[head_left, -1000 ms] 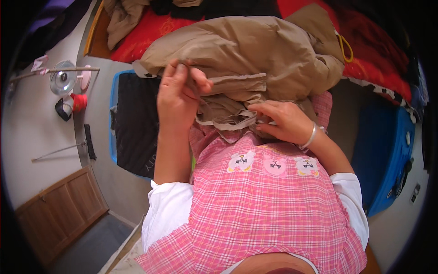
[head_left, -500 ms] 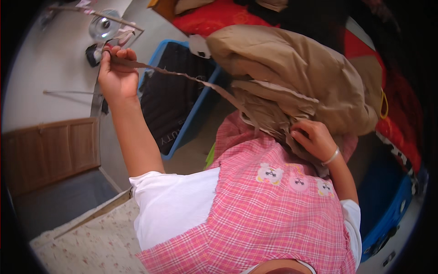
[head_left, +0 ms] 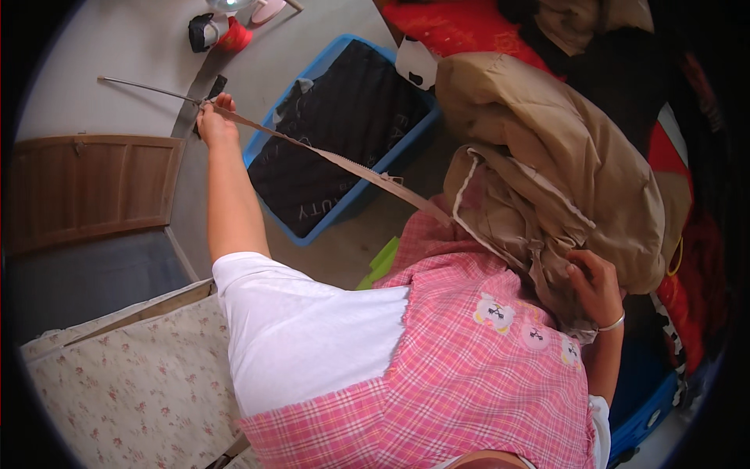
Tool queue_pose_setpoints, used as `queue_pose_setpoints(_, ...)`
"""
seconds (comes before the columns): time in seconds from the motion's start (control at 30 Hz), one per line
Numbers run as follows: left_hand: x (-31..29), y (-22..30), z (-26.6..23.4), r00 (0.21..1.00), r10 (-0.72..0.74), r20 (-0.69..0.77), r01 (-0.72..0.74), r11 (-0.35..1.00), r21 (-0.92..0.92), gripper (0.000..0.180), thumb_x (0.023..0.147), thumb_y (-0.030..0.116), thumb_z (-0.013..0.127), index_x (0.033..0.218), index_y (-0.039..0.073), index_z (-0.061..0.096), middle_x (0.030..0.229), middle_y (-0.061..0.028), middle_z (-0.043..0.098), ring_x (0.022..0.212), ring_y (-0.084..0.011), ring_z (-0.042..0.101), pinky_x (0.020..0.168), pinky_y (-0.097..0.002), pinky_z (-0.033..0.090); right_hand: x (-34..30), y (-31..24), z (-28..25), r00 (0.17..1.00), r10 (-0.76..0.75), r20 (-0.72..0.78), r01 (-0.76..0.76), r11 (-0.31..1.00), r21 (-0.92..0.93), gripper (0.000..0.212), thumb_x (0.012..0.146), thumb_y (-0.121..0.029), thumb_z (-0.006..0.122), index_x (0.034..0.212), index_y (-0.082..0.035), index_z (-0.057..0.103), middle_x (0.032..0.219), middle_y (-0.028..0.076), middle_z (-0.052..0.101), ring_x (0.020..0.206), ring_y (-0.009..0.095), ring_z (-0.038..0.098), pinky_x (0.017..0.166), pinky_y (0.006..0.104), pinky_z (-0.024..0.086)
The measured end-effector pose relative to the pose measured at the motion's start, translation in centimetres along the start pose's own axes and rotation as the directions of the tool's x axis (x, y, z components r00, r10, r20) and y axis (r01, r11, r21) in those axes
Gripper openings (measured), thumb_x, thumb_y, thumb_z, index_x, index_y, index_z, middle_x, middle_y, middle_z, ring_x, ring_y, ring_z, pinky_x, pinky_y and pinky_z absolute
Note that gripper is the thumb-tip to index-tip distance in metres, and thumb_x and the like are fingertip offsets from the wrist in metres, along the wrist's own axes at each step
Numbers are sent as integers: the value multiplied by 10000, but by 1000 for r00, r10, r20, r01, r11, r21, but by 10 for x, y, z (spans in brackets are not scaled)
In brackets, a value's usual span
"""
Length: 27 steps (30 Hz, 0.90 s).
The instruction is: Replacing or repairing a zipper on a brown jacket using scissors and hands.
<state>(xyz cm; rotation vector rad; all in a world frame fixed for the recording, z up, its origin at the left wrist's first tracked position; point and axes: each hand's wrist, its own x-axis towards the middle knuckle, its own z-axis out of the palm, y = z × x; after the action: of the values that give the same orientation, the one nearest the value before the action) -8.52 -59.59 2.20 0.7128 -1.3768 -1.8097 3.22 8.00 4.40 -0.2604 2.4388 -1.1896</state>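
Puffy tan garment, toothed zipper

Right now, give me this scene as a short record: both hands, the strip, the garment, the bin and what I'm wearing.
Left hand: stretched out to the left, gripping one end of the zipper tape
Right hand: against the tan garment; exact grip unclear
Strip: brownish, toothed, running taut from left hand to lap
Garment: puffy, bunched at the lap
Bin: blue bin holding dark cloth
Worn: pink checked apron, white sleeves
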Motion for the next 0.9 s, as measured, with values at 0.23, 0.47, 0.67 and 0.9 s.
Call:
queue_pose_setpoints(0.23,-3,-48,-37,981,-96,-167,112,989,95,164,957,147,322,1042,23,387,889,-148,603,763,-221,622,670,-333,520,14,-11,4,998,28,56,-25,998,-56,194,776,-76,602,930,41,594,779,150,602,671,226,584,603,289,445)
queue_pose_setpoints(0.47,-9,-68,-62,961,-174,-213,222,948,227,180,940,140,381,1039,-4,425,907,-141,601,806,-226,618,715,-337,519,52,-42,36,983,-121,138,134,987,-87,187,762,-68,625,934,1,604,822,136,593,647,258,568,572,313,436)
queue_pose_setpoints(0.67,-1,-72,-51,964,-214,-159,246,944,222,153,929,133,416,1014,11,446,916,-134,599,816,-229,614,725,-339,516,115,-59,121,843,-446,300,503,852,-145,362,756,-190,639,1090,-71,568,996,132,605,778,305,615,657,389,496)
queue_pose_setpoints(0.9,-3,-66,-61,967,-233,-101,251,940,230,125,928,127,423,1004,33,453,898,-122,604,784,-214,614,695,-325,517,150,-14,199,841,-244,482,477,755,-449,433,758,-293,606,1110,-54,529,977,149,622,845,297,628,703,414,498)
